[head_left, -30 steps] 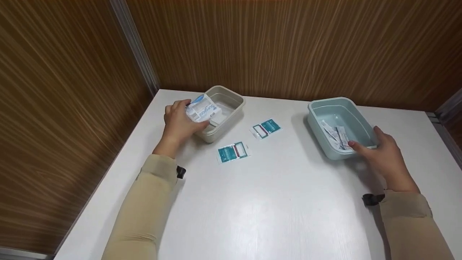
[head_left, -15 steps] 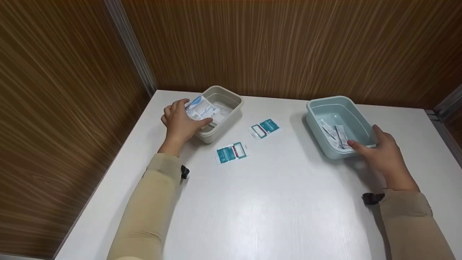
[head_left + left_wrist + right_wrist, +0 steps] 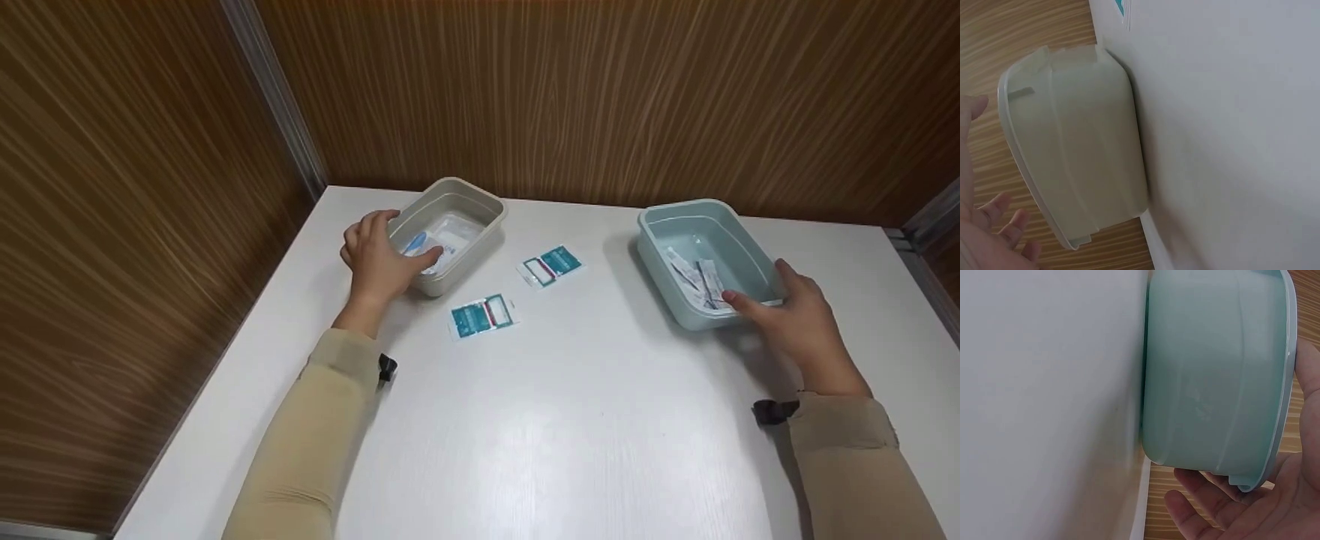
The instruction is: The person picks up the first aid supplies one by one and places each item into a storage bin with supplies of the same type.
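My left hand (image 3: 382,251) hovers at the near left end of a beige plastic bin (image 3: 491,232), thumb and fingers spread apart with nothing between them. Inside that bin lies a white-and-blue packet (image 3: 424,246) on other clear and white packaging. In the left wrist view the fingers stand apart from the outer wall of the beige bin (image 3: 1084,135). On the right, my right hand (image 3: 802,322) grips the near right corner of a light teal bin (image 3: 742,255), thumb over the rim and fingers outside. Several slim white paper packets (image 3: 697,279) lie in the teal bin.
Two flat teal-and-white packets lie on the white table (image 3: 562,420) between the bins: one packet (image 3: 482,316) nearer, another packet (image 3: 551,266) farther back. A wood-grain panel (image 3: 562,97) rises behind the table, and another side panel (image 3: 135,225) stands along the left.
The white-and-blue packet has left my left hand and dropped into the beige bin. The left hand has shifted slightly right; the right hand keeps its grip on the teal bin.
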Action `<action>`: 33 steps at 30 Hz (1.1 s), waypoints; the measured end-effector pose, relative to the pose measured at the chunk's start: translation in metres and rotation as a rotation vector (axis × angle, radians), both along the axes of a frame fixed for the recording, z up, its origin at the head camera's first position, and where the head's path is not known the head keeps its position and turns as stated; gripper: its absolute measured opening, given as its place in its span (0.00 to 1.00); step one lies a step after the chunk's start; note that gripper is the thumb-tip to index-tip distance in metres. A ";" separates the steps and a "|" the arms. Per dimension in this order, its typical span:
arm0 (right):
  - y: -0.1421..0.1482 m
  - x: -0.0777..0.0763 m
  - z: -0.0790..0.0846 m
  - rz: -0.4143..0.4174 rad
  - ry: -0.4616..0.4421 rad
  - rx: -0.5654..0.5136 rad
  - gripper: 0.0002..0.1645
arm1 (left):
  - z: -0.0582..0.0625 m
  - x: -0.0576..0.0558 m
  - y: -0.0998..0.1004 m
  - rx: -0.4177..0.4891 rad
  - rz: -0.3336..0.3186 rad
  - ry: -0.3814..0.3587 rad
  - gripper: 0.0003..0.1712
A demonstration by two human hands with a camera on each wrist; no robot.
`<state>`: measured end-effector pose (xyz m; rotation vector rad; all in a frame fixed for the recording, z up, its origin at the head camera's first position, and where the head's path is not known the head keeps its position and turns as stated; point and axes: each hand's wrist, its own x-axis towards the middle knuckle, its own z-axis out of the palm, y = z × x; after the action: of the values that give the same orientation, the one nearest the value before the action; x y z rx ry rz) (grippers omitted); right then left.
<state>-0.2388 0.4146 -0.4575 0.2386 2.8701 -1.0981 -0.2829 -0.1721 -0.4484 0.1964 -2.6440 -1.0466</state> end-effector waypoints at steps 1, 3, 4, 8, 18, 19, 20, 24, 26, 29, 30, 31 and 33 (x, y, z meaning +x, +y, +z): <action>0.000 0.000 0.000 -0.001 -0.002 -0.003 0.75 | -0.001 0.002 0.001 0.000 -0.006 0.011 0.57; 0.000 0.000 0.000 0.000 -0.002 -0.007 0.75 | -0.001 0.007 0.005 0.004 -0.019 0.033 0.57; 0.000 0.000 0.000 0.000 0.000 -0.008 0.75 | -0.001 0.010 0.007 0.005 -0.027 0.043 0.57; -0.001 0.000 0.000 0.000 0.005 -0.017 0.76 | 0.000 0.023 0.014 0.017 -0.059 0.064 0.57; 0.001 0.001 0.002 0.004 0.018 -0.022 0.76 | 0.004 0.055 0.042 0.100 -0.187 0.071 0.49; 0.001 0.001 0.002 0.003 0.015 -0.026 0.76 | 0.004 0.058 0.045 0.111 -0.200 0.063 0.48; 0.001 0.001 0.002 0.002 0.013 -0.027 0.77 | 0.004 0.060 0.047 0.116 -0.212 0.058 0.48; 0.001 0.003 0.002 0.003 0.009 -0.028 0.77 | 0.000 0.067 0.053 0.143 -0.241 0.042 0.47; 0.001 0.003 0.002 0.004 0.009 -0.028 0.77 | -0.003 0.071 0.054 0.151 -0.248 0.025 0.46; 0.000 0.003 0.002 0.001 0.002 -0.032 0.77 | -0.007 0.074 0.055 0.171 -0.256 0.002 0.46; 0.000 0.003 0.002 -0.002 -0.001 -0.032 0.78 | -0.009 0.074 0.055 0.179 -0.257 -0.003 0.45; 0.000 0.003 0.001 -0.005 -0.005 -0.033 0.78 | -0.010 0.075 0.055 0.185 -0.262 -0.006 0.45; 0.000 0.003 0.001 -0.011 -0.015 -0.035 0.78 | -0.012 0.076 0.055 0.195 -0.273 -0.010 0.45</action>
<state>-0.2358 0.4146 -0.4560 0.2605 2.8373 -1.1424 -0.2069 -0.1175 -0.4601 -0.1243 -2.6265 -1.3936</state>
